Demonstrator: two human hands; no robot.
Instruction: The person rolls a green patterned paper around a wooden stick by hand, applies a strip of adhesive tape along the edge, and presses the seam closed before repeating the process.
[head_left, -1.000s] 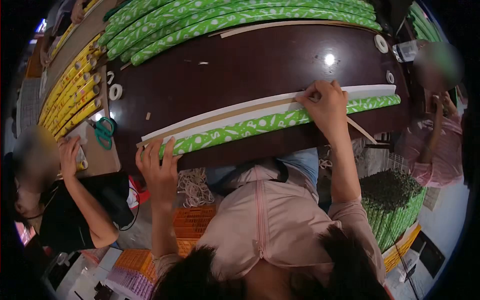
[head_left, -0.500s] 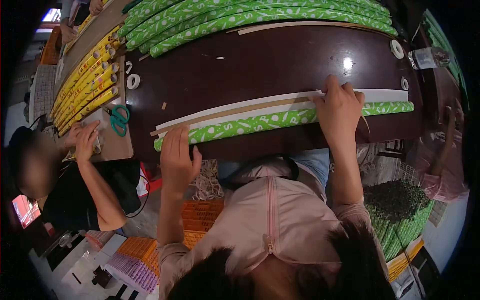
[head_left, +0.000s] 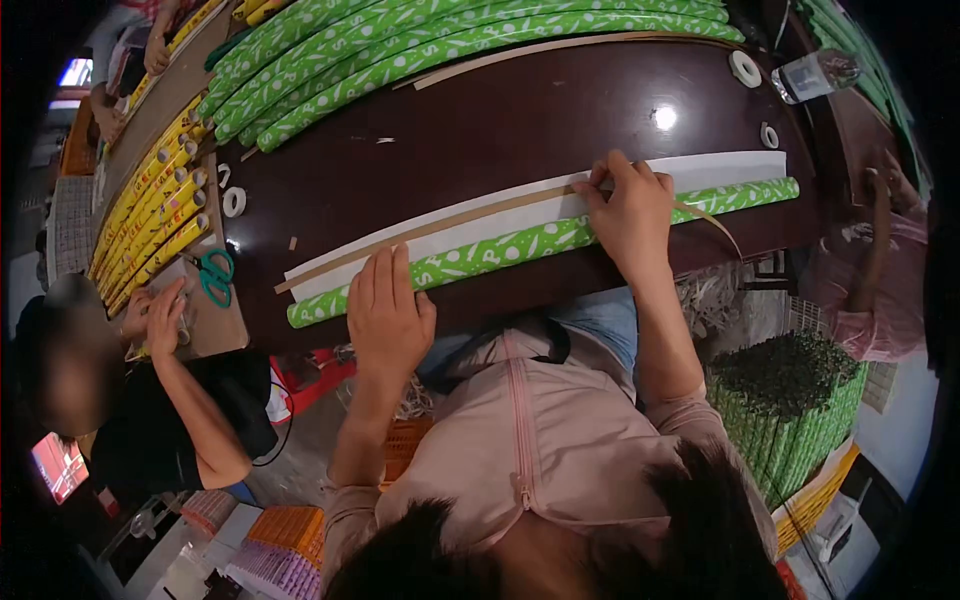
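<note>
Strip-laying is prob. the step in hand: brown strip [head_left: 450, 221] lies along white sheet [head_left: 720, 170] above green roll [head_left: 500, 252], which spans the table [head_left: 480, 125] from 9 to just past 2 o'clock (hub = view centre). L hand [head_left: 388, 310] near 9: palm down, nothing gripped, fingers laid flat over roll, thumb apart. R hand [head_left: 632, 208] at 2: thumb + index pinched on strip, other fingers curled. Strip's loose tail [head_left: 712, 219] bows out past R hand twd 3.

Next move prob. calls for R hand guiding tail along white margin twd 2, kept straight, w/ L hand steadying roll; skew = main risk.

Hidden: strip under R hand, bits of roll under both. Can't tell if strip is sticky, or stuck vs just resting. Tail's tip, nr table edge, hard to make out. Pile of green rolls [head_left: 470, 50] at 12 cut off by top edge; far R dim.
</note>
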